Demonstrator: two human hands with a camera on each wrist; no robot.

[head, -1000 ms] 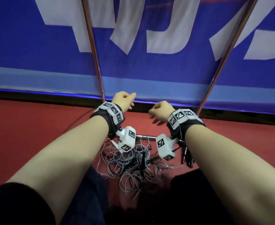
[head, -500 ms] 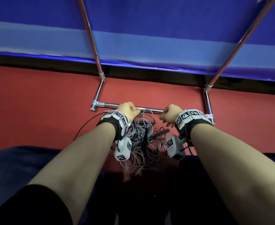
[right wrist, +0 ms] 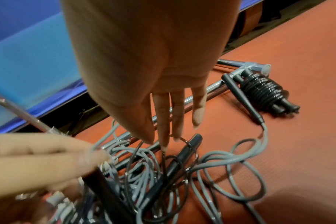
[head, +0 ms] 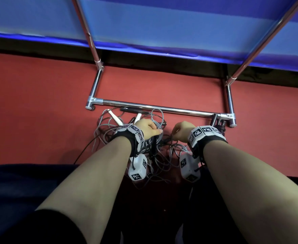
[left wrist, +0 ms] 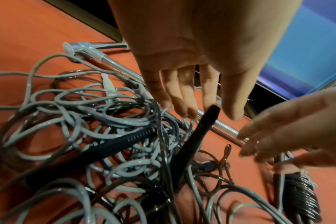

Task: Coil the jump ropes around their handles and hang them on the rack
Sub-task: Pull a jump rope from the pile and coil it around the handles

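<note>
A tangle of grey and black jump ropes (head: pixel 107 131) lies on the red floor just before the rack's chrome base bar (head: pixel 153 107). My left hand (head: pixel 147 128) hovers over the pile with straight fingers (left wrist: pixel 184 97). The tip of a black handle (left wrist: pixel 199 131) pokes up between its forefinger and thumb. My right hand (head: pixel 181 131) reaches down beside it, and its thumb and forefinger (right wrist: pixel 162 136) pinch a thin black rope (right wrist: pixel 165 163). Two white handles (head: pixel 115 118) lie at the pile's far left.
A black rope coiled round its handles (right wrist: pixel 263 91) lies at the rack's right foot (head: pixel 231 118). Two chrome uprights (head: pixel 84 29) rise against a blue banner (head: pixel 162 23). My dark trouser legs (head: pixel 21 191) flank the pile.
Both hands have come down from in front of the banner onto the rope pile. The head view has tilted down, so the rack's base bar now shows.
</note>
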